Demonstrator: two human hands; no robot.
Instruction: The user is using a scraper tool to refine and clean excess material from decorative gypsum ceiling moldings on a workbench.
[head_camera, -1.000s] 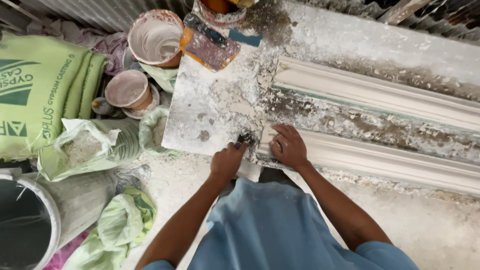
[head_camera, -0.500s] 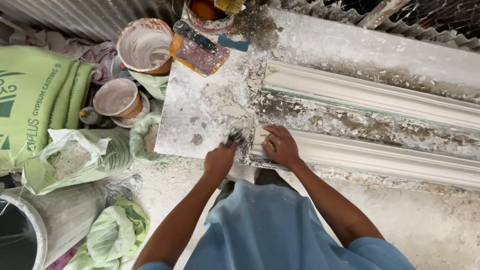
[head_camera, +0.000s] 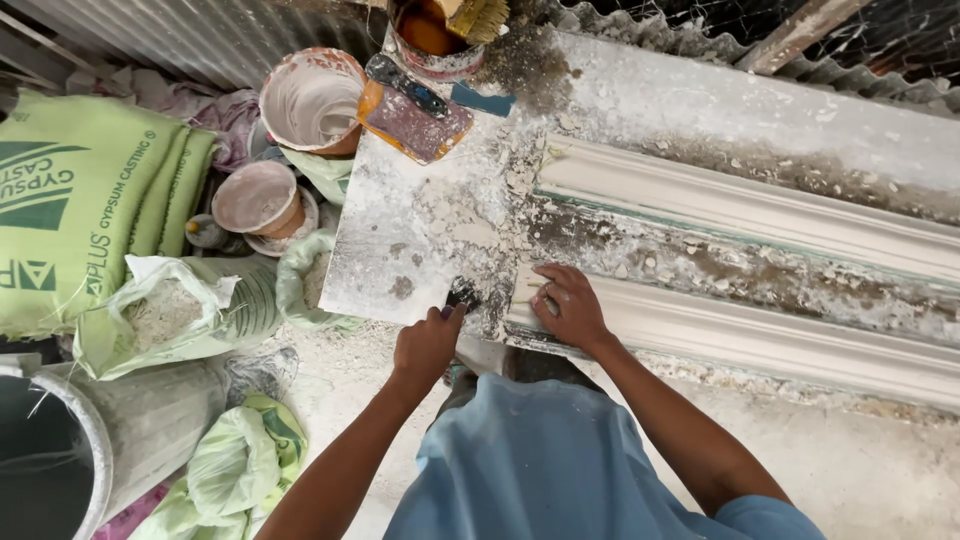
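your left hand (head_camera: 425, 345) still grips the small dark scraper (head_camera: 462, 294) on the crusty plaster slab (head_camera: 420, 235); your right hand (head_camera: 568, 308) stays flat on the ridged white moulding (head_camera: 760, 340).

A plaster-casting workshop is shown. Green gypsum sacks (head_camera: 85, 200) are stacked beside a corrugated metal wall (head_camera: 180, 30); plaster-crusted buckets (head_camera: 310, 100), an opened powder bag (head_camera: 170, 310) and long white cornice mouldings (head_camera: 760, 270) are seen on a dust-caked desk (head_camera: 420, 230).

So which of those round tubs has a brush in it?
The tub at the slab's far end, brown inside; the two plaster-caked ones left of it hold none.
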